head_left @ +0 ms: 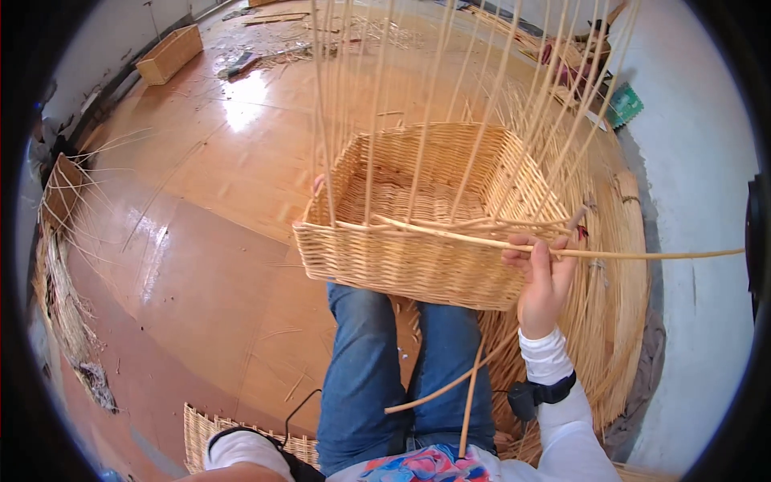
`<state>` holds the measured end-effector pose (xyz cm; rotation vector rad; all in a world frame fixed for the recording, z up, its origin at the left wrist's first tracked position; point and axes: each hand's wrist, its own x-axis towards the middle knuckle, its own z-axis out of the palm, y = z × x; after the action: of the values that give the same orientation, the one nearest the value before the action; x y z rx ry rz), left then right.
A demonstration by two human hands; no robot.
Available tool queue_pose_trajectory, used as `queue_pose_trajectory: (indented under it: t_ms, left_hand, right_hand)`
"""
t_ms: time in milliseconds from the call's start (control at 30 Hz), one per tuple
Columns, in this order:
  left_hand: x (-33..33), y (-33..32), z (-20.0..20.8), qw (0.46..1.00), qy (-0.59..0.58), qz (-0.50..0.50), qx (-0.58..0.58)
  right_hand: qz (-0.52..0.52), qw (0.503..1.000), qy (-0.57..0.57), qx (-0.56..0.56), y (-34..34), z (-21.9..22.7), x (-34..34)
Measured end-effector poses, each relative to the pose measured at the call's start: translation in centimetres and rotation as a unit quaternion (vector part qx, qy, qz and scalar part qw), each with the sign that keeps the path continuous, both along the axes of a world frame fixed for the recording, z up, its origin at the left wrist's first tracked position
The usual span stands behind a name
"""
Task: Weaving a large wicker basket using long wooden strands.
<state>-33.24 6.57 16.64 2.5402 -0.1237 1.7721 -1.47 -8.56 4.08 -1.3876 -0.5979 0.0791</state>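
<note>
An unfinished wicker basket (409,257) rests across my thighs, with tall upright stakes (422,120) rising from its rim. My right hand (548,277) is at the near right rim, thumb and fingers closed on a long pale wicker rod (658,255). Leftward the rod runs along the near rim among the stakes; its other end sticks out toward the wall. Only a strip of skin at the bottom left, beside a white cuff, shows of my left hand (233,475); its fingers are out of sight. Two loose rods (471,394) lie over my lap.
Bundles of long rods (614,297) lie along the right wall. A woven panel (197,438) is on the floor at the lower left. A rectangular box (170,55) stands at the far left wall, and cut scraps (273,58) litter the far floor.
</note>
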Motion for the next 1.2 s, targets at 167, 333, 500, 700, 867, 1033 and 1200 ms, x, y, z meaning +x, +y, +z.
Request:
queue_pose_trajectory:
  t_ms: [167,333,500,700,867,1033,1200]
  left_hand:
    - [2.8,-1.0,-5.8,0.966,0.185,-0.120,-0.137]
    - [8.4,-2.2,-16.2,0.880,0.379,-0.157,-0.240]
    - [9.1,-2.6,-20.5,0.819,0.524,-0.120,-0.199]
    - [10.0,-1.4,-21.0,0.831,0.508,-0.086,-0.210]
    - [11.1,0.9,-21.0,0.825,0.484,-0.048,-0.287]
    - [12.1,2.6,-20.4,0.855,0.417,-0.063,-0.302]
    - [12.6,3.1,-20.3,0.843,0.420,-0.026,-0.334]
  right_hand:
    - [0.043,0.997,-0.035,-0.045,0.0,-0.4,0.1]
    - [0.078,0.995,-0.011,-0.062,-1.4,-0.9,0.5]
    - [0.073,0.995,0.000,-0.064,-1.9,-1.9,0.4]
    - [0.054,0.996,0.063,-0.029,-2.6,-3.0,0.1]
    - [0.076,0.991,0.108,0.009,-3.3,-4.2,0.2]
    - [0.093,0.980,0.170,0.034,-3.2,-4.2,0.2]
    - [0.085,0.996,-0.005,-0.033,-2.7,-2.5,-0.1]
